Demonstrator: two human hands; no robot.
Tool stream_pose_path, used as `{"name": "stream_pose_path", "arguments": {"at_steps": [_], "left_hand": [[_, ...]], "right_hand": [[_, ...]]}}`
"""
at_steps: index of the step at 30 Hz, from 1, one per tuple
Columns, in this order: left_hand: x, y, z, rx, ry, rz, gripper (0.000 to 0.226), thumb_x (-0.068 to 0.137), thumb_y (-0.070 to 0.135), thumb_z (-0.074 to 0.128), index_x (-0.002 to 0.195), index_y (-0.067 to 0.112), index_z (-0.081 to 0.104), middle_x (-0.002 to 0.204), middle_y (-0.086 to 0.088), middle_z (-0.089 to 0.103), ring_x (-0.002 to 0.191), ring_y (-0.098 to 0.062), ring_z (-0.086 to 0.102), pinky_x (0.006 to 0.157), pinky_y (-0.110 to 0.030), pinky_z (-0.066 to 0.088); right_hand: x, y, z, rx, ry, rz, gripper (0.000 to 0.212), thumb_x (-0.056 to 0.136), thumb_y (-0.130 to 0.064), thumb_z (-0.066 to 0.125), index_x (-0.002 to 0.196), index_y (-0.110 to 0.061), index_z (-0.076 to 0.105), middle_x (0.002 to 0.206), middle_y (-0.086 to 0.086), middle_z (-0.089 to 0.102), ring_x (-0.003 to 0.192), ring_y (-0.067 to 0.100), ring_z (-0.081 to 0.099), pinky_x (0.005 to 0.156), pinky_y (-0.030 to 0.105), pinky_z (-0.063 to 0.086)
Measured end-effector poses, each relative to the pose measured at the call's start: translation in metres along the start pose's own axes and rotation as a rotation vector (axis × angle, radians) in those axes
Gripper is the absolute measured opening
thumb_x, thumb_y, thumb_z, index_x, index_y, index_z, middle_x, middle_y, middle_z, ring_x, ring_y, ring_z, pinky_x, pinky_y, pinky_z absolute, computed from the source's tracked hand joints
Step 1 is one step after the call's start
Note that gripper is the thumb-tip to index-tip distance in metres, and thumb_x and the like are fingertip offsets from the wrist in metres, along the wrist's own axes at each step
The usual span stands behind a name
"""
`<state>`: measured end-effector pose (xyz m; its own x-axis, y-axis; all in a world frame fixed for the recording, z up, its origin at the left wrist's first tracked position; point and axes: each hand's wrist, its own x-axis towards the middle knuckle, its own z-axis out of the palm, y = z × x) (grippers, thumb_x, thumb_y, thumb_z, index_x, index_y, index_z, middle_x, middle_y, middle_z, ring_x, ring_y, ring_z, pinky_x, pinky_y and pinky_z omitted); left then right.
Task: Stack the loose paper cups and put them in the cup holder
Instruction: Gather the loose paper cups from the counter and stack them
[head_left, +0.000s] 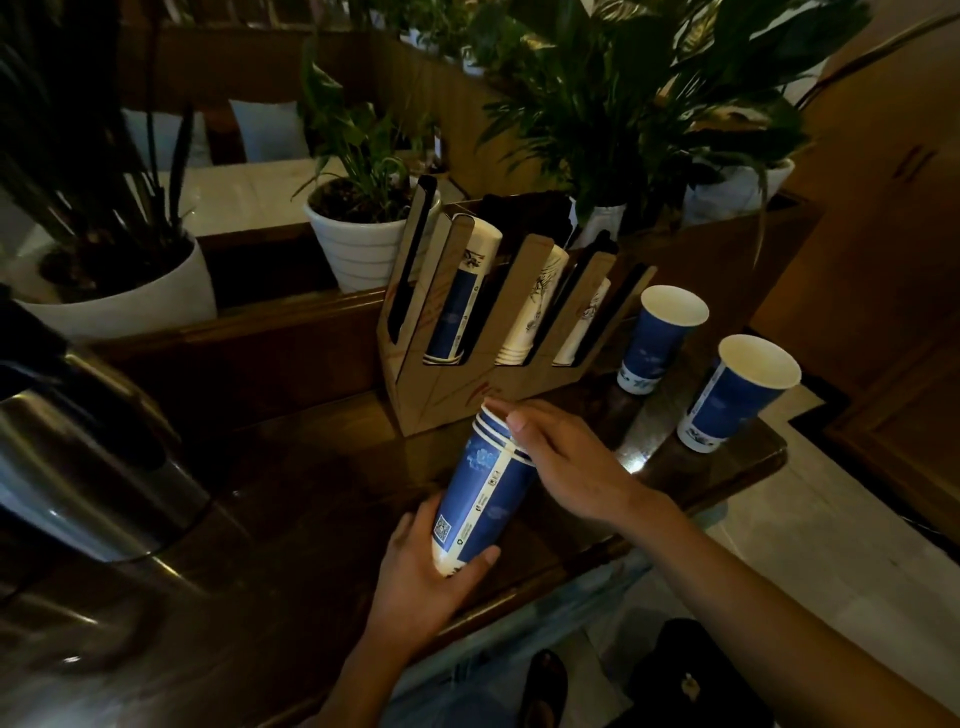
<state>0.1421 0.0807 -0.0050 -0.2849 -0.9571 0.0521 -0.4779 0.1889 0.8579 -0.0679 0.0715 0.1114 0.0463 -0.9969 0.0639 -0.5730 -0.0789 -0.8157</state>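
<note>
Left hand grips base of nested blue cup stack, tilted above counter; right hand flat on rims, fingers straight. Press rims level, then add two loose cups beside cardboard cup holder.

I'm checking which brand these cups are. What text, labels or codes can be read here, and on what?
No text is readable.
Stack of cups, held by the left hand: QR code and small print along the seam, too small to read.
Cup holder: red scribble marks, no legible words.
Two loose cups: pattern only.
</note>
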Motion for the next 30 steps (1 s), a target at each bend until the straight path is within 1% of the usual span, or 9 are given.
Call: {"name": "stream_pose_path", "arguments": {"at_steps": [3,8,13,16,19,21,24,27,30], "left_hand": [[0.002,0.0,0.001,-0.036,0.028,-0.016,0.075,0.06,0.072,0.074,0.124,0.055,0.038,0.116,0.018,0.057,0.103,-0.003,0.061,0.087,-0.037,0.058],[0.014,0.011,0.008,-0.023,0.051,-0.073,0.072,0.057,0.075,0.076,0.114,0.057,0.035,0.117,0.017,0.056,0.113,-0.011,0.054,0.099,-0.041,0.05],[0.022,0.029,0.03,-0.008,0.1,-0.084,0.084,0.061,0.07,0.071,0.131,0.03,0.047,0.122,0.015,0.059,0.115,-0.015,0.054,0.105,-0.043,0.042],[0.023,0.033,0.034,-0.034,0.097,-0.102,0.083,0.063,0.064,0.068,0.133,0.024,0.051,0.12,0.014,0.059,0.111,-0.014,0.051,0.101,-0.04,0.045],[0.023,0.033,0.037,0.009,0.103,-0.104,0.075,0.064,0.064,0.066,0.126,0.023,0.057,0.119,0.01,0.063,0.11,-0.013,0.048,0.1,-0.034,0.045],[0.021,0.034,0.039,0.051,0.139,-0.094,0.069,0.065,0.065,0.068,0.12,0.024,0.057,0.114,0.008,0.065,0.107,-0.015,0.05,0.096,-0.031,0.046],[0.02,0.034,0.042,0.061,0.204,-0.111,0.075,0.06,0.067,0.069,0.119,0.022,0.057,0.11,0.004,0.065,0.106,-0.016,0.053,0.093,-0.035,0.052],[0.022,0.03,0.045,0.051,0.214,-0.1,0.077,0.061,0.066,0.07,0.123,0.021,0.056,0.116,0.004,0.065,0.116,-0.016,0.052,0.102,-0.041,0.05],[0.025,0.024,0.048,0.086,0.215,-0.067,0.081,0.064,0.067,0.069,0.129,0.02,0.055,0.122,0.003,0.065,0.124,-0.02,0.05,0.115,-0.046,0.037]], "right_hand": [[0.0,-0.01,0.006,-0.174,-0.011,-0.058,0.051,0.101,-0.059,0.028,0.145,-0.038,0.042,0.146,-0.006,0.048,0.13,0.006,0.047,0.107,0.037,0.045],[0.012,-0.048,0.005,-0.384,-0.127,-0.122,0.051,0.092,-0.059,0.033,0.142,-0.052,0.031,0.136,0.002,0.044,0.127,0.021,0.045,0.092,0.043,0.053],[0.01,-0.065,0.014,-0.533,-0.051,-0.211,0.046,0.086,-0.058,0.042,0.129,-0.04,0.047,0.122,0.001,0.045,0.117,0.023,0.048,0.084,0.039,0.053],[0.007,-0.064,0.019,-0.605,0.01,-0.259,0.038,0.089,-0.056,0.042,0.122,-0.038,0.048,0.121,0.003,0.049,0.113,0.022,0.049,0.083,0.038,0.053],[0.007,-0.062,0.022,-0.684,0.065,-0.262,0.03,0.087,-0.058,0.043,0.109,-0.037,0.048,0.104,0.002,0.054,0.093,0.019,0.053,0.07,0.035,0.05],[0.018,-0.065,0.018,-0.742,0.024,-0.206,0.032,0.086,-0.062,0.042,0.099,-0.033,0.05,0.091,0.001,0.055,0.081,0.019,0.054,0.062,0.033,0.043],[0.043,-0.071,0.017,-0.802,-0.114,-0.097,0.047,0.088,-0.065,0.039,0.09,-0.023,0.063,0.08,0.003,0.063,0.079,0.025,0.061,0.065,0.034,0.044],[0.051,-0.071,0.025,-0.81,-0.018,-0.055,0.053,0.084,-0.061,0.037,0.092,-0.022,0.073,0.088,0.007,0.07,0.083,0.027,0.064,0.069,0.036,0.05],[0.047,-0.062,0.03,-0.808,0.048,-0.109,0.047,0.086,-0.052,0.037,0.088,-0.021,0.072,0.086,0.007,0.069,0.078,0.029,0.062,0.064,0.035,0.048]]}}
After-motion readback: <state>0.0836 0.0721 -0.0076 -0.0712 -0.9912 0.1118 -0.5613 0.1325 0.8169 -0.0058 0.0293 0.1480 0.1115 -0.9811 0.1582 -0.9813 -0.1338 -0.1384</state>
